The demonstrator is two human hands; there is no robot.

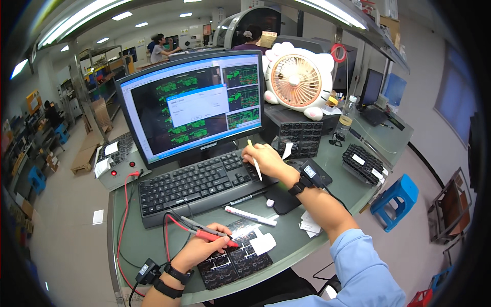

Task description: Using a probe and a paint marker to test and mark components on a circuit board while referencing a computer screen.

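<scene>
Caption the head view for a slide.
Left hand holds red and black test probes on a circuit board panel; right hand taps keyboard.

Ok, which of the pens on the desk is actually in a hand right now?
The thin white pen held in the right hand over the keyboard. The thicker white marker and the dark pen lie loose on the desk.

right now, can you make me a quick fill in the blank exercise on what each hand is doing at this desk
1. The left hand holds red and black test probes over the dark ____ panel.
2. The right hand rests on the black ____ while holding a thin white pen.
3. The pink round fan stands to the ____ of the flat monitor.

Missing words: circuit board; keyboard; right
</scene>
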